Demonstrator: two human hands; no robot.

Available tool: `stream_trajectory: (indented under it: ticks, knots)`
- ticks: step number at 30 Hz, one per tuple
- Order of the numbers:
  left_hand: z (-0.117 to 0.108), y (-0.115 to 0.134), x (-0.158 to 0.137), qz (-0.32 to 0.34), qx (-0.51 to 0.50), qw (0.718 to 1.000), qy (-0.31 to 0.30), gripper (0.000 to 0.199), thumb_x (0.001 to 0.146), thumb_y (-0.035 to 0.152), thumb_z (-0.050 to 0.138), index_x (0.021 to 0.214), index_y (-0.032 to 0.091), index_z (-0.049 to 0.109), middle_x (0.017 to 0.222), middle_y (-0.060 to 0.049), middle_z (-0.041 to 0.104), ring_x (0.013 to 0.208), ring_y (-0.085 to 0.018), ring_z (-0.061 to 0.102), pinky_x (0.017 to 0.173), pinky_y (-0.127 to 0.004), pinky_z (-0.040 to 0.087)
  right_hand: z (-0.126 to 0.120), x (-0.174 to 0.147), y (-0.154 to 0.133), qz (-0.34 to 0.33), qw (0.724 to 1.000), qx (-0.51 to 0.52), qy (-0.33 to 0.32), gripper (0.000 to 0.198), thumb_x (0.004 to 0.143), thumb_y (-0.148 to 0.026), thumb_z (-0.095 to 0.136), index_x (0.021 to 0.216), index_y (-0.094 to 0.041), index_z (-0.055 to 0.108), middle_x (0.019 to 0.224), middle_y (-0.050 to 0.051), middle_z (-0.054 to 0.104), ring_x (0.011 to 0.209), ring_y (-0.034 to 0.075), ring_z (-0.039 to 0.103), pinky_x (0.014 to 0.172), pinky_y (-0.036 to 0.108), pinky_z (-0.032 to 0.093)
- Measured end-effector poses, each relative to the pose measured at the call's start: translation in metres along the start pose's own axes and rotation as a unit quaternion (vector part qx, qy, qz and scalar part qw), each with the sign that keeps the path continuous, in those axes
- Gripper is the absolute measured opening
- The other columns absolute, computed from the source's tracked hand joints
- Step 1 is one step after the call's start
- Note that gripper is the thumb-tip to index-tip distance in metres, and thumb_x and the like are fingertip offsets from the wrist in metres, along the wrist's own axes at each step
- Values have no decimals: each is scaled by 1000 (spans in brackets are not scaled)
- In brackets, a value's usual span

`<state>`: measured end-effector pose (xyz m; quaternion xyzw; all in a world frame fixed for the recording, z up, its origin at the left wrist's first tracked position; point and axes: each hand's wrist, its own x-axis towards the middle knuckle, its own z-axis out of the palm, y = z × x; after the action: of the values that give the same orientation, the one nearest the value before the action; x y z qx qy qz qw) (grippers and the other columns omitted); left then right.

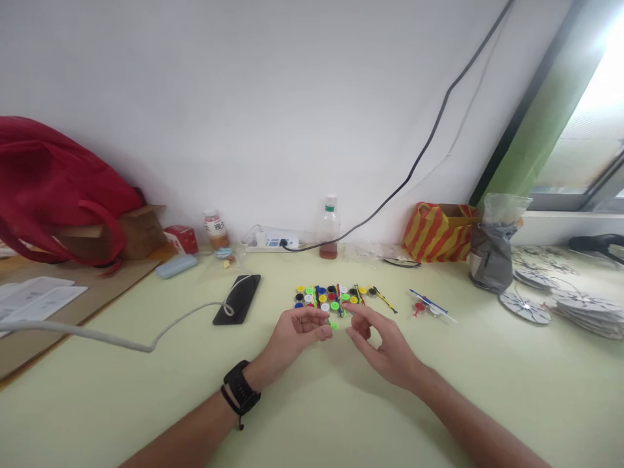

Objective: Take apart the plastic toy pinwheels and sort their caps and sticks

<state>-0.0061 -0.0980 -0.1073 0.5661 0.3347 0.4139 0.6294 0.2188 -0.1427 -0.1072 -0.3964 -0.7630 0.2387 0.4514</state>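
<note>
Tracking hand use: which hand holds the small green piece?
The left hand, black watch at its wrist, holds the green piece; the right hand doesn't touch it.

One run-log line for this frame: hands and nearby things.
Left hand: green piece at fingertips | Right hand: thumb and forefinger apart | Beyond hands: coloured discs | Against wall: bottle

Green piece (334, 325): small, bright, held just on the near side of the discs (331, 297); shape too small to make out. Discs round, yellow, green, white, blue, black, red, in close rows. Thin coloured sticks (340, 301) among discs; yellow-black stick (385, 301) slants at discs' right end.
</note>
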Motion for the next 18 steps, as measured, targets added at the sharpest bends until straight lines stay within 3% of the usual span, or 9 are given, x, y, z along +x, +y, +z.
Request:
stream_trajectory:
  ticks: [3,5,7,9,10,13,16,18]
  knots:
    - [0,-1,0,5,-6,1000,-4,33,79,31,86,105,15,75,94,-8,74,84,-18,70,81,-31,59,1,-1,-3,1,1000,16,-3,43,99,-26,53,142,-29,49,87,1,57,72,15,53,68,30,49]
    - [0,-1,0,4,-9,1000,-2,33,78,31,86,105,14,76,96,-8,74,86,-19,71,82,-31,59,0,0,-6,20,998,59,1,33,99,-29,54,131,-27,56,92,2,56,71,14,52,68,31,48]
    - [0,-1,1,4,-7,1000,4,33,78,31,86,104,14,76,95,-8,74,85,-19,71,82,-32,59,-3,2,-10,28,995,92,-32,18,99,-34,54,95,-23,67,87,2,54,70,14,50,66,30,46]
    - [0,-1,1,3,-2,1000,9,33,78,32,86,103,14,75,92,-7,73,81,-18,70,81,-32,59,-6,5,-13,29,990,109,-90,44,100,-38,53,61,-19,54,77,1,49,65,13,47,61,29,40]
    - [1,-1,1,2,-1,1000,10,32,77,32,86,102,14,75,90,-7,73,80,-17,70,81,-31,59,-7,5,-13,32,987,112,-109,51,100,-39,53,54,-18,45,72,1,46,63,12,45,60,29,38]
    - [1,0,1,4,-5,1000,12,33,76,32,87,102,15,75,90,-6,73,82,-17,69,81,-31,59,-6,6,-12,46,991,100,-78,47,98,-38,56,58,-19,42,70,0,48,63,13,45,61,29,37]
    - [1,-1,0,7,-8,1000,8,32,77,31,87,103,16,76,94,-6,73,85,-17,69,82,-30,58,-1,6,-10,72,993,91,-29,20,96,-35,60,83,-21,55,75,0,55,68,14,51,63,28,42]
    - [1,-1,-1,10,-5,1000,-2,31,78,31,86,103,16,75,96,-6,73,86,-17,69,83,-30,58,2,5,-9,85,993,83,-23,12,96,-33,60,102,-22,59,79,0,58,69,14,54,63,27,45]
